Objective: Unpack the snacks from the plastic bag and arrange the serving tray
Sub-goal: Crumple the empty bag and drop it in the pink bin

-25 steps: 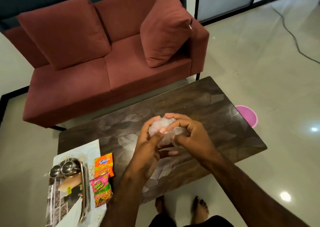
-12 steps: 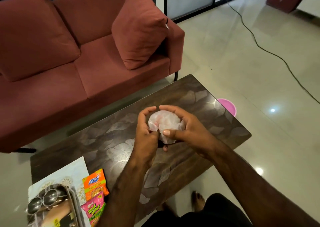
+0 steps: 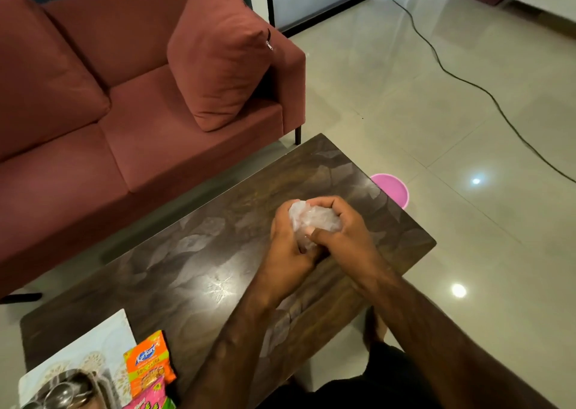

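Both hands squeeze a crumpled clear plastic bag (image 3: 313, 221) into a ball above the dark wooden coffee table (image 3: 193, 262). My left hand (image 3: 288, 249) grips it from the left and below, and my right hand (image 3: 344, 237) wraps it from the right with the thumb across its front. At the bottom left lies a pale patterned serving tray (image 3: 81, 352) carrying steel bowls (image 3: 60, 393). Beside the tray's right edge lie an orange snack packet (image 3: 146, 365) and a pink and green snack packet (image 3: 152, 401), cut off by the frame.
A maroon sofa (image 3: 131, 122) with cushions stands behind the table. A pink basin (image 3: 391, 189) sits on the tiled floor past the table's right corner. A black cable (image 3: 461, 78) runs across the floor at right. My feet show under the table's near edge.
My hands have pressed the bag into a tighter, smaller ball, fingers closing further over it. The view has swung right and down, so the tray and packets sit lower left.
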Demonstrator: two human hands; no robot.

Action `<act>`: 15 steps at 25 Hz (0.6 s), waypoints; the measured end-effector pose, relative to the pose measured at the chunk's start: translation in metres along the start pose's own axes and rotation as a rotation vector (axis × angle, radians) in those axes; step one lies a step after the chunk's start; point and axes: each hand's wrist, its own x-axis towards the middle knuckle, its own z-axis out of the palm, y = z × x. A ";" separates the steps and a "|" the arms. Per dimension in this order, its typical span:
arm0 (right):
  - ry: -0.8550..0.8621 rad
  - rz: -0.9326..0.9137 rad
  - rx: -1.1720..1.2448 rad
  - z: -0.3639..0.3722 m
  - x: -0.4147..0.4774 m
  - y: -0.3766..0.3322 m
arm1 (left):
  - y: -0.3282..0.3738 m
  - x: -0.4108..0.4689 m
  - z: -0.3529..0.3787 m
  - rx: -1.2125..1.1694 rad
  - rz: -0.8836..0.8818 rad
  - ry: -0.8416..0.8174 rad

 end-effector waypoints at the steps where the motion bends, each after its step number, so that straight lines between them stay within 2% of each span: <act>1: -0.080 0.065 0.080 -0.017 0.008 0.003 | -0.001 0.012 0.012 0.018 -0.011 0.014; 4: -0.262 0.167 0.246 -0.072 0.034 0.012 | -0.003 0.051 0.045 -0.019 -0.056 0.042; 8: -0.315 0.251 0.317 -0.185 0.101 0.025 | 0.007 0.128 0.116 -0.070 -0.189 0.096; 11: -0.362 0.276 0.307 -0.256 0.140 0.033 | 0.016 0.178 0.167 -0.038 -0.305 0.023; 13: -0.293 0.258 0.251 -0.285 0.158 0.041 | 0.017 0.208 0.200 0.010 -0.322 -0.036; 15: -0.112 0.256 0.172 -0.311 0.179 0.052 | 0.016 0.243 0.234 0.103 -0.304 -0.062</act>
